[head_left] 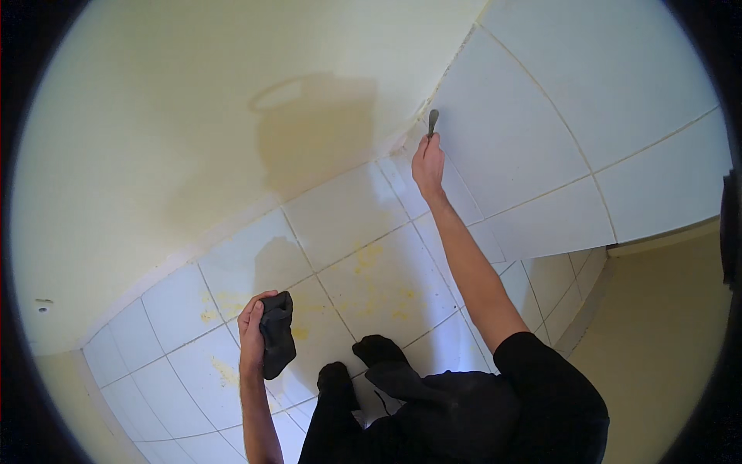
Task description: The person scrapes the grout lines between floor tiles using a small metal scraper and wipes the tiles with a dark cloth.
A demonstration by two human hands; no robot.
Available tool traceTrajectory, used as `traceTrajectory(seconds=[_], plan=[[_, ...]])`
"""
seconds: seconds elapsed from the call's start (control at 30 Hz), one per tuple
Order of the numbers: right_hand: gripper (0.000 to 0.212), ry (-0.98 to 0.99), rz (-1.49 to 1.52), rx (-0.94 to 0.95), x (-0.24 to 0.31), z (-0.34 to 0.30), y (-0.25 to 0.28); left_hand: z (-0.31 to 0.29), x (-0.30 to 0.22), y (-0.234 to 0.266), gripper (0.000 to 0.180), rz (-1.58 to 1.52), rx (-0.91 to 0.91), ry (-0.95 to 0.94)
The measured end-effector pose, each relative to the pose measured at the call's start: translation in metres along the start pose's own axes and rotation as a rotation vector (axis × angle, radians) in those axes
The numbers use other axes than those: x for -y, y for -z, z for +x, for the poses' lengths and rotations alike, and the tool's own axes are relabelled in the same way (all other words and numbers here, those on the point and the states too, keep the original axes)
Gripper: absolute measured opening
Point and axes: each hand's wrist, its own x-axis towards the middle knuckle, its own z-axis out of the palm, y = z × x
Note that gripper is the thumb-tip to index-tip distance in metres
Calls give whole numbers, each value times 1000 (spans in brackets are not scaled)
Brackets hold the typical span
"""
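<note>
Your right hand [429, 165] grips a tool [433, 121] near the tiled wall [514, 127]; your left hand [250, 332] clasps dark cloth [279, 339], seemingly for clearance.

A soft shadow [317, 131] darkens the cream wall [178, 85], bluish glare brightens floor tiles [447, 348], lines bow near black edges

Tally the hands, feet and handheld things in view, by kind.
Hands: 2 (left hand, right hand)
Black, cloth-like thing, in the left hand: 1
Slim dark tool, in the right hand: 1
Black-covered feet: 2 (left foot, right foot)
Total: 6
</note>
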Motion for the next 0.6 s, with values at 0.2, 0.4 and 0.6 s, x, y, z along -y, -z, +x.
traceTrajectory(seconds=[0.2,0.4,0.6], plan=[[23,6,21,37,14,23,3,4,6,2,38,39,-5,-33],[21,37,-97,112,6,35,3,4,1,-5,37,33,-9,-26],[21,-27,-62,119,32,24,7,2,4,2,41,44,-19,-30]])
